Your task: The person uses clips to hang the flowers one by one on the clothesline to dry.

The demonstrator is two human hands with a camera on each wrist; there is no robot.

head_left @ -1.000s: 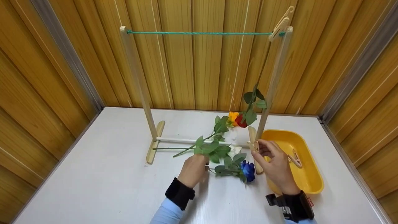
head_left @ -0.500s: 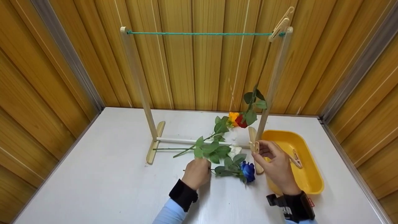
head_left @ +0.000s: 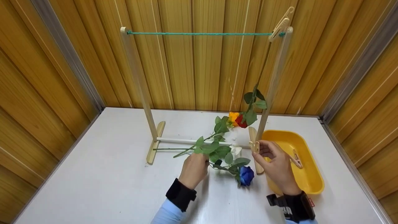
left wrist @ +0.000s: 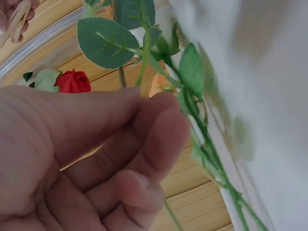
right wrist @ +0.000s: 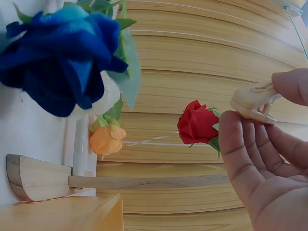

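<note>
The blue rose (head_left: 246,176) is probably weighing very little; its petals are looking soft and easy to crush, while its thin stem is likely giving a firm, slightly springy hold. The stem below the leaves is offering the safest grip, and there the left hand (head_left: 194,170) is pinching it between thumb and fingers. The bloom is pointing toward the yellow tray (head_left: 312,174), just left of it, with the left hand sitting farther left of the tray, at the stem.

The right hand (head_left: 277,165) is holding a beige clothespin (head_left: 254,147) between thumb and fingertips, just left of the tray. This is likely feeling light but stiff, so its paired ends are suiting a squeeze; whether its jaws are parting, the views are not showing. A second clothespin (head_left: 297,160) is lying inside the tray. Left of the tray, the white rose (head_left: 236,151) is lying behind the blue one, and the red rose (head_left: 241,120) is hanging head-down beyond the tray's far left corner.
</note>
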